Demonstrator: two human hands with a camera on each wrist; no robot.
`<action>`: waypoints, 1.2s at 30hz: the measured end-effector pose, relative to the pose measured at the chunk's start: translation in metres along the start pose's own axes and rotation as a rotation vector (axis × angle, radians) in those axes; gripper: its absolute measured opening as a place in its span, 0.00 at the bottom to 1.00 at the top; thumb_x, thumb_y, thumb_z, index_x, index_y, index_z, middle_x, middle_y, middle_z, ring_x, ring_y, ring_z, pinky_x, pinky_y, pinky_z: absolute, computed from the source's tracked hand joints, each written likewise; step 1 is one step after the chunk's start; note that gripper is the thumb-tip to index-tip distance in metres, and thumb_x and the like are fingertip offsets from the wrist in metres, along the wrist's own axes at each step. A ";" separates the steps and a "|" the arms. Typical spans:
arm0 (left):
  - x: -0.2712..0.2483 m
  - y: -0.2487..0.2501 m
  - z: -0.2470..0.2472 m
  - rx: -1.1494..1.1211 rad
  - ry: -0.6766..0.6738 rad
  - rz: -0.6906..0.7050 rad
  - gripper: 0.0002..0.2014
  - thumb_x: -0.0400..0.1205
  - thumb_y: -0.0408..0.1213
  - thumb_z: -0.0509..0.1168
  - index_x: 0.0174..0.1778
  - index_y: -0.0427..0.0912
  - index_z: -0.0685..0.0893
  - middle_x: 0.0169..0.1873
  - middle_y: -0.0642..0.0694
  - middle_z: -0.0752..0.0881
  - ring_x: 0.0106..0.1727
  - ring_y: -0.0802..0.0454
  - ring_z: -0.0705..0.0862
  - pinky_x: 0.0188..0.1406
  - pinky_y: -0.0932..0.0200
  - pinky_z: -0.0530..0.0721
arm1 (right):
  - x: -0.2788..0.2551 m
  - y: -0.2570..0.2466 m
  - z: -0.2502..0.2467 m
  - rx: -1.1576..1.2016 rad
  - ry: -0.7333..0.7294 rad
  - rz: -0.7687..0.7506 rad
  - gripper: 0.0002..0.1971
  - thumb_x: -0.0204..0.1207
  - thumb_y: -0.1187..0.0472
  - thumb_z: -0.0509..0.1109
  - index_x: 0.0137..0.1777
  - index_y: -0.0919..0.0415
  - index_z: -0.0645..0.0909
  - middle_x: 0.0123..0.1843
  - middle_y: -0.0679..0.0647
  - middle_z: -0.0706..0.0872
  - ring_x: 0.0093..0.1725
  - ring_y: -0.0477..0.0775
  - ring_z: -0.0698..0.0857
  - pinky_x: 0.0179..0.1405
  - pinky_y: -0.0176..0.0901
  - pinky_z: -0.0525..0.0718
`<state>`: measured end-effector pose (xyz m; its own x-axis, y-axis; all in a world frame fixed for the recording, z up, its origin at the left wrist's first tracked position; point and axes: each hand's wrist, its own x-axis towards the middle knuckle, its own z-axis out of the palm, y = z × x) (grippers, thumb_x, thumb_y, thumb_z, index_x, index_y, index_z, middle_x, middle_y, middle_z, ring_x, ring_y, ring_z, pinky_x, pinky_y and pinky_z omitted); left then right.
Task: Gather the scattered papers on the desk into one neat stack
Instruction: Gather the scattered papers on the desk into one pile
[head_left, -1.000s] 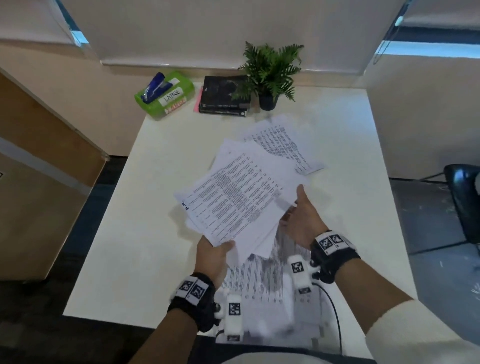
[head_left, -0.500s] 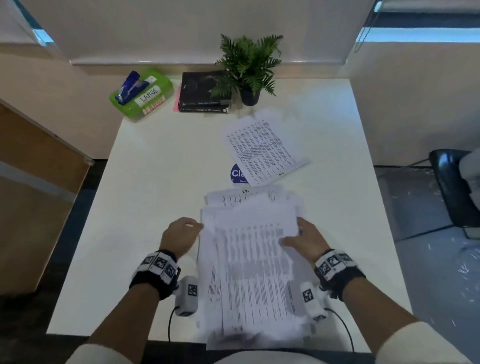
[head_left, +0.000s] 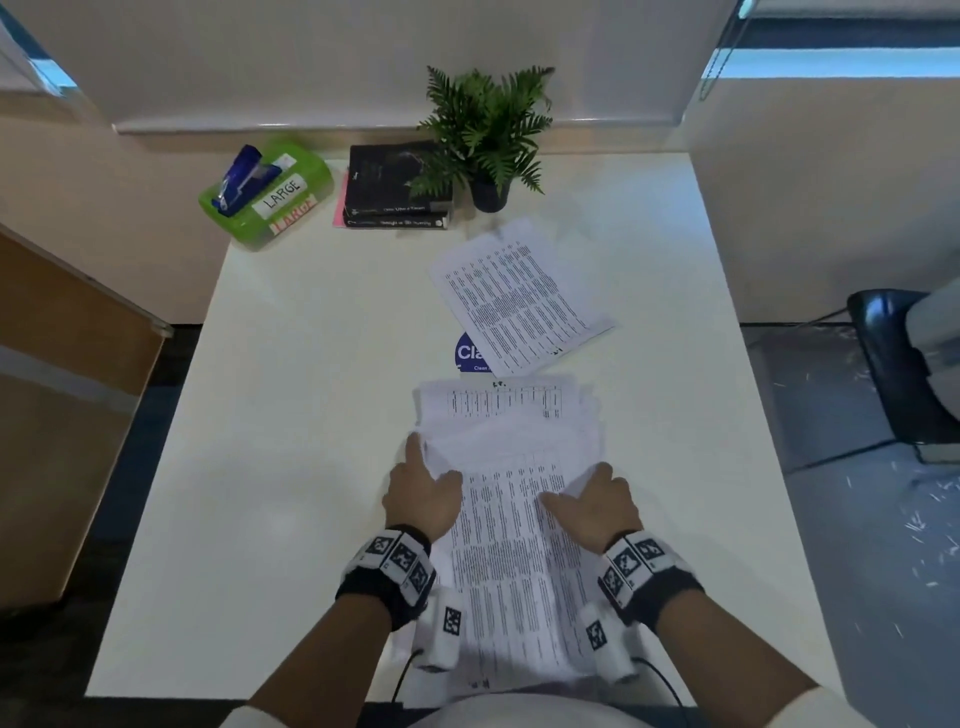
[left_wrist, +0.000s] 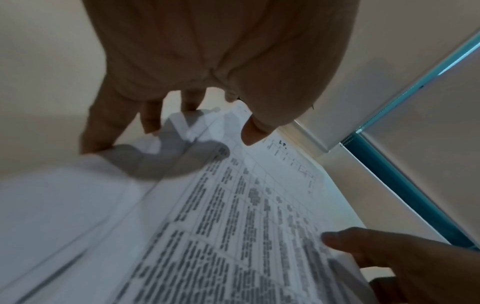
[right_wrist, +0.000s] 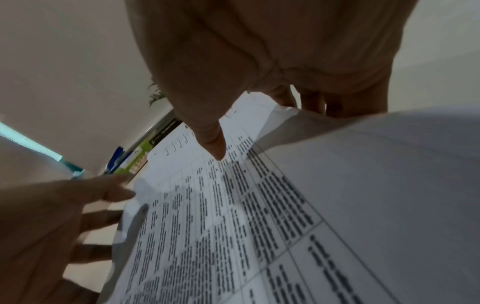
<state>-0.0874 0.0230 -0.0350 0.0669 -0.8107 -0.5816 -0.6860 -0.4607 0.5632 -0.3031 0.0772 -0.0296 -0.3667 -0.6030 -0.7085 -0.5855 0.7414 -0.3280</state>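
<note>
A loose pile of printed papers (head_left: 506, 545) lies at the desk's near middle, its sheets unevenly fanned at the far end. My left hand (head_left: 421, 493) holds the pile's left edge, thumb on top and fingers against the side. My right hand (head_left: 597, 501) holds the right edge the same way. In the left wrist view the left hand (left_wrist: 197, 131) has the pile (left_wrist: 233, 226) between thumb and fingers. In the right wrist view the right hand (right_wrist: 259, 127) has its thumb on the top sheet (right_wrist: 233, 226), and a lifted edge hides its fingers. One separate sheet (head_left: 519, 296) lies askew farther back.
The white desk (head_left: 291, 415) carries a green box labelled LARGE (head_left: 267, 195), stacked dark books (head_left: 397, 187) and a potted fern (head_left: 488, 135) along its far edge. A round blue sticker (head_left: 467, 353) peeks from under the separate sheet. A dark chair (head_left: 904, 364) stands to the right.
The bundle held in the air one second ago now lies on the near pile. Both hands have closed in on the pile's two sides, and the left hand has reached its edge.
</note>
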 end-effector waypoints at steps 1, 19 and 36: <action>0.000 0.004 0.000 -0.003 0.004 0.067 0.38 0.81 0.45 0.61 0.86 0.53 0.51 0.80 0.42 0.69 0.75 0.38 0.75 0.77 0.44 0.72 | 0.001 -0.003 -0.002 0.035 -0.006 0.004 0.44 0.70 0.36 0.73 0.77 0.62 0.60 0.71 0.62 0.72 0.66 0.63 0.78 0.61 0.52 0.81; 0.025 -0.037 -0.037 0.108 -0.108 -0.276 0.40 0.83 0.58 0.59 0.86 0.55 0.45 0.83 0.30 0.55 0.78 0.27 0.67 0.75 0.36 0.71 | -0.008 -0.035 0.020 0.069 -0.160 -0.118 0.47 0.71 0.35 0.72 0.81 0.62 0.59 0.73 0.60 0.74 0.69 0.59 0.77 0.58 0.45 0.78; 0.042 -0.064 -0.079 0.094 -0.068 -0.394 0.50 0.75 0.60 0.65 0.84 0.61 0.38 0.81 0.31 0.60 0.71 0.27 0.75 0.65 0.34 0.82 | 0.118 -0.146 -0.034 0.740 0.048 -0.092 0.18 0.80 0.59 0.70 0.68 0.64 0.79 0.68 0.66 0.84 0.60 0.64 0.86 0.59 0.52 0.86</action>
<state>0.0170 -0.0100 -0.0493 0.2920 -0.5514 -0.7814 -0.6808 -0.6937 0.2351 -0.2856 -0.1123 -0.0439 -0.3808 -0.6717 -0.6355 0.0183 0.6817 -0.7314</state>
